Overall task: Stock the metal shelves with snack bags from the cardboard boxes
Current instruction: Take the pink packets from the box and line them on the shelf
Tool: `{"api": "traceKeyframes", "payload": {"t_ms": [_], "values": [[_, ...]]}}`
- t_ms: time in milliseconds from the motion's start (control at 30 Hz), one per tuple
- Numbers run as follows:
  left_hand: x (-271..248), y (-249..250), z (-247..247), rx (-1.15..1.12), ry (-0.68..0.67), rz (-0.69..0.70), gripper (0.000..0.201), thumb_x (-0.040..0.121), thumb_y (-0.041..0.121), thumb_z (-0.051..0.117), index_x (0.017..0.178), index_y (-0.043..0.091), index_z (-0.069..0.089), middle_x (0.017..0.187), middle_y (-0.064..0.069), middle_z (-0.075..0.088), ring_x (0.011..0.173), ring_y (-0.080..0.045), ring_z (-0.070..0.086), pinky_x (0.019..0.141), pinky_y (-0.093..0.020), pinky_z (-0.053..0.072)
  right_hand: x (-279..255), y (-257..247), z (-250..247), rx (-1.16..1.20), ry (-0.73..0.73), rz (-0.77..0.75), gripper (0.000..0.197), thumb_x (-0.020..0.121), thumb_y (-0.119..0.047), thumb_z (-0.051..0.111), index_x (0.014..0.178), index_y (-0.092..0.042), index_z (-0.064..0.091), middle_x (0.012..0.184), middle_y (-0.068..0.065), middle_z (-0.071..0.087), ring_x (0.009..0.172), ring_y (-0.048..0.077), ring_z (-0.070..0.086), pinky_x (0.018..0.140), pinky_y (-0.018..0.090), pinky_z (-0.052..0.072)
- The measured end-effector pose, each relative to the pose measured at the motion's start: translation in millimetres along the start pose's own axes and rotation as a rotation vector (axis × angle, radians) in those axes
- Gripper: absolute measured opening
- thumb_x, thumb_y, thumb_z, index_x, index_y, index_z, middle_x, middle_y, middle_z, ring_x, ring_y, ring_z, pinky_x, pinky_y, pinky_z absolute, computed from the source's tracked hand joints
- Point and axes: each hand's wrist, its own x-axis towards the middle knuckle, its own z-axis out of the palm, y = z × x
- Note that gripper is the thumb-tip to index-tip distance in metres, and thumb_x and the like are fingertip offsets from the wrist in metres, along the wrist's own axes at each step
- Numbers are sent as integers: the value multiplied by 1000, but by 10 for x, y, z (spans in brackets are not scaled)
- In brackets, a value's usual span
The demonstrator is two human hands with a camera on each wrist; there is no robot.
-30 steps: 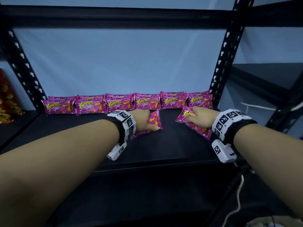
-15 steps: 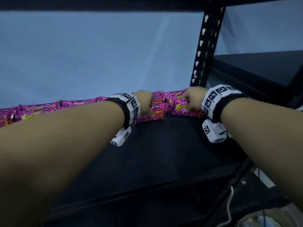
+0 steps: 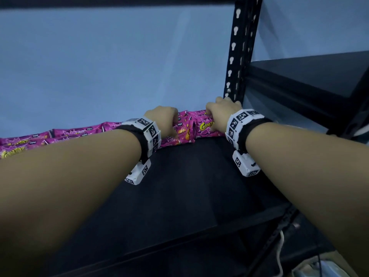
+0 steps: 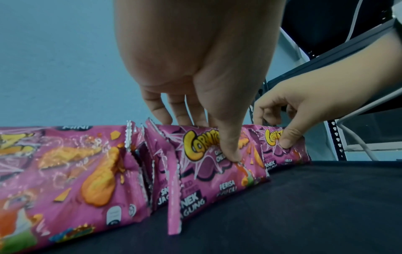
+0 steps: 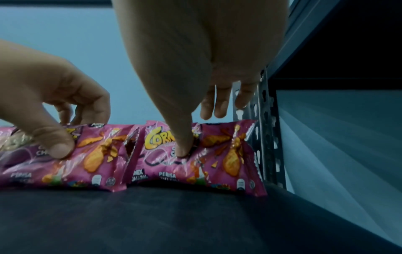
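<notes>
Back row's pretty much filled. Left hand (image 3: 163,120) and right hand (image 3: 220,114) each pinch a pink snack bag (image 4: 219,159) upright against the shelf (image 3: 199,176) wall beside the post (image 3: 239,56); front shelf space still bare.

- A black metal shelf (image 3: 199,176) carries everything; its deck is dark and flat.
- A row of pink snack bags (image 3: 185,132) stands along its back edge, against the pale wall.
- The rightmost bag (image 5: 217,154) sits just beside the perforated upright post (image 3: 237,56).
</notes>
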Motion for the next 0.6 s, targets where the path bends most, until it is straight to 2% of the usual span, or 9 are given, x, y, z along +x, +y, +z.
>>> {"api": "traceKeyframes", "payload": {"t_ms": [33,100,133,167,233,333,400,500,600], "values": [[-3,6,11,20,10,10,45,78,34,87,111,21,61,105,0,65,95,-23,59,73,-33,45,-24,-5,4,-6,28,17,42,83,-27,83,112,-20,55,110,5,53,108,29,53,91,47,46],[-18,20,36,74,44,16,47,79,38,85,113,21,58,109,-2,63,99,-25,59,76,-36,47,-95,-11,-19,6,47,51,44,84,-30,84,103,-16,47,94,4,55,85,25,58,72,39,50],[-32,28,48,111,70,9,50,78,42,84,114,20,57,111,-2,61,102,-26,58,79,-38,47,-124,-10,-36,20,39,71,43,85,-32,83,101,-15,46,88,3,54,74,22,57,62,35,48],[-57,38,54,145,92,-4,54,78,47,83,115,20,55,113,-2,58,104,-27,57,82,-40,47,-156,-13,-63,31,25,89,41,86,-32,82,99,-14,47,84,3,53,68,19,55,56,32,45],[-121,51,44,186,121,-29,61,77,53,82,117,20,51,114,-3,54,109,-27,53,88,-42,46,-233,-19,-112,49,2,116,37,87,-32,81,93,-14,50,83,3,55,65,18,55,51,30,42],[-319,47,-52,193,160,-53,60,78,52,80,119,19,50,116,-4,53,110,-27,52,89,-43,44,-432,-72,-212,104,-28,127,36,86,-36,82,87,-14,54,85,5,60,68,22,61,54,30,48],[-534,26,-137,130,164,-40,47,82,48,76,113,20,54,113,-4,55,108,-27,54,87,-42,44,-635,-139,-291,154,-65,123,37,85,-40,82,93,-12,60,91,6,63,77,25,64,63,34,54],[-977,22,-182,-98,96,5,29,84,46,72,94,23,57,93,4,63,94,-23,62,76,-35,48,-1027,-274,-364,282,-81,116,39,85,-39,81,99,-5,67,97,14,70,83,26,66,77,43,60],[-1512,120,-125,-267,82,57,28,84,48,74,84,27,56,77,9,64,77,-14,64,71,-35,53,-1511,-476,-341,385,-47,134,36,86,-44,77,92,-10,67,92,8,69,87,27,67,79,45,59]]}}
